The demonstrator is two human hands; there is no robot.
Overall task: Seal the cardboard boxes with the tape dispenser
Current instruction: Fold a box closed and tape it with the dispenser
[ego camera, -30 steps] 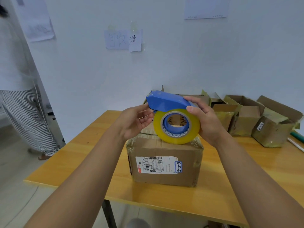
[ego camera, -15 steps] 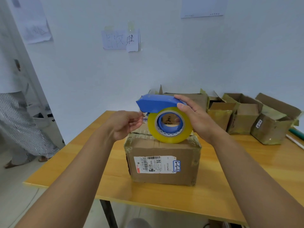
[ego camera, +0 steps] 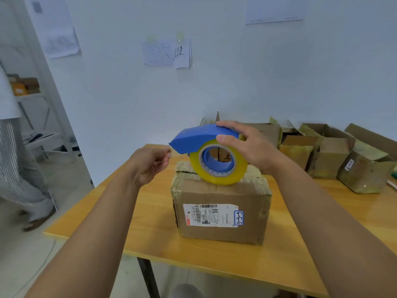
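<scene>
Drawn leftward off the tape dispenser point(ego camera: 206, 139), the left hand point(ego camera: 150, 163) pinches its fingertips, apparently on tape, while the right hand point(ego camera: 247, 145) grips the dispenser above the near cardboard box point(ego camera: 221, 203).

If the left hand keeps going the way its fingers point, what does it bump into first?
Probably the blue tape dispenser: the left hand's pinched fingertips point right, toward its front tip, just apart from it. Depth is hard to judge, so it might pass just in front.

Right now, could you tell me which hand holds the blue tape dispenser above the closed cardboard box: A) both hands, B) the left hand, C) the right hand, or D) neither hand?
C: the right hand grips the tape dispenser over the cardboard box, while the left hand is apart from it, fingertips pinched together.
</scene>
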